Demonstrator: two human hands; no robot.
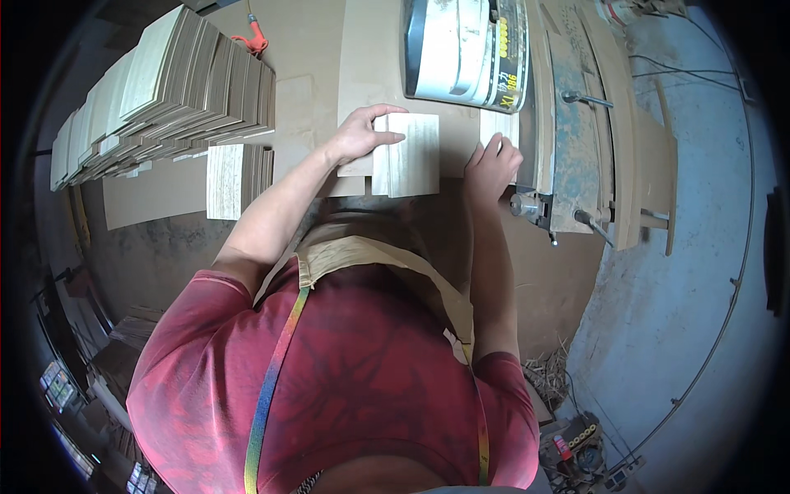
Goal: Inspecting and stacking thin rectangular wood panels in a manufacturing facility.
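A small stack of pale wooden panels (415, 156) lies at the near edge of the workbench, in front of my body. My left hand (359, 136) grips its left side, thumb on the top face and index finger reaching past the far corner. Farther right, another pale wooden panel (499, 123) lies against the machine side, just below a large bucket. My right hand (495, 166) is at its near end, fingers bent onto it. The undersides of both hands are hidden.
Tall stacks of panels (197, 82) fill the left side, with a smaller stack (226, 181) nearer me. A white-and-black bucket (469, 53) lies beyond my hands. A woodworking machine (576, 132) with clamp levers stands right. An orange air gun (256, 37) is at the back.
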